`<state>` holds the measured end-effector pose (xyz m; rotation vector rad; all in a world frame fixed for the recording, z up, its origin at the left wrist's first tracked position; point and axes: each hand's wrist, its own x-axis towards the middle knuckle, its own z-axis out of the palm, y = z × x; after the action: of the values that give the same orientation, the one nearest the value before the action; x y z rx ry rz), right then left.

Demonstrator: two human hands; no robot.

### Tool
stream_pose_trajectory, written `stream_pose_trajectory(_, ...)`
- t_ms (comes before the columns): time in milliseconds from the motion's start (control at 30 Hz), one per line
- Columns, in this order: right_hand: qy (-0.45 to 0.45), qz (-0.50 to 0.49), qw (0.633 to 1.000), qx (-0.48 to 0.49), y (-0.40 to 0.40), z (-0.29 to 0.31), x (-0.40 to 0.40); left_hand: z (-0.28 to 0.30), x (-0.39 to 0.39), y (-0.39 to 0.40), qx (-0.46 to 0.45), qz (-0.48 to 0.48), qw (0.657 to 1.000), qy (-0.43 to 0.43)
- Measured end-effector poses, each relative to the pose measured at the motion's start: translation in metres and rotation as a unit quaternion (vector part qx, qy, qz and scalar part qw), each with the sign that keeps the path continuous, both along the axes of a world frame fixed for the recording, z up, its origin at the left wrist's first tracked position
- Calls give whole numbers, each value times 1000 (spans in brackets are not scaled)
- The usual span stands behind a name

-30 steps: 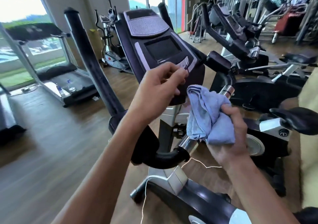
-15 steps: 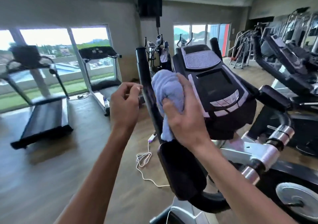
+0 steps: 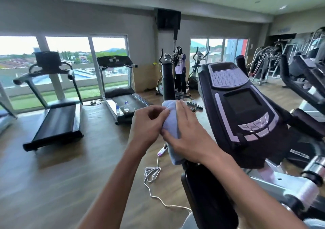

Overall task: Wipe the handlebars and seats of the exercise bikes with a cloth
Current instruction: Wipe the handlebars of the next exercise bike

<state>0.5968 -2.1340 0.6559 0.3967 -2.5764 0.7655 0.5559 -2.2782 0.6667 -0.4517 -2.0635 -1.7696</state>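
Head view: at centre frame a soft, pale blue cloth (image 3: pixel 171 123), folded into a thick wad with a fuzzy nap, is wrapped round the upright black handlebar (image 3: pixel 168 81) of the exercise bike, whose matte, tube-shaped upper end rises above the cloth. The right hand (image 3: pixel 186 133) lies over the cloth from the right, fingers extended along it and thumb hooked round its lower edge, clamping the cloth to the bar. The left hand (image 3: pixel 149 125) is at the cloth's left side, fingers curled, the fingertips pinching a fold of the fabric; the two hands are close together, touching the same cloth. Right of the hands, the bike's console (image 3: pixel 241 109) is a glossy black plastic shell with a perforated grey grille, a dark rectangular screen and a curved row of pale buttons. Below it, a padded black armrest (image 3: pixel 207 198) occupies the lower centre. At lower right, a polished chrome section (image 3: pixel 314 169) joins the frame. On the brown wood-grain floor (image 3: pixel 52 176), a white cord (image 3: pixel 153 176) lies looped. Two treadmills (image 3: pixel 58 116) with black belts stand at left before large windows.
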Motion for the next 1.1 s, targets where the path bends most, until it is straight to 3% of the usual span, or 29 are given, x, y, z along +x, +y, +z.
stream_pose_trajectory(133,111,-45,990,77,-1,-7,-8,12,-7,-2,-40,-68,997,8)
stream_pose_trajectory(233,152,-58,981,108,-5,-9,-14,18,-24,-11,-148,-22,988,33)
stream_pose_trajectory(400,183,-96,975,84,-22,-4,-42,38,-46,-17,-23,22,999,7)
stream_pose_trajectory(600,250,-176,945,113,-47,25,-85,93,-78,-7,-41,11,995,85)
stream_pose_trajectory(733,227,-134,964,48,-39,1,-64,111,-88,0,-65,-35,994,80)
stream_pose_trajectory(833,218,-115,968,48,-33,-15,-50,104,-95,7,-22,-49,997,59)
stream_pose_trajectory(1100,243,-138,956,-87,-41,32,-97,100,-103,13,-49,19,991,120)
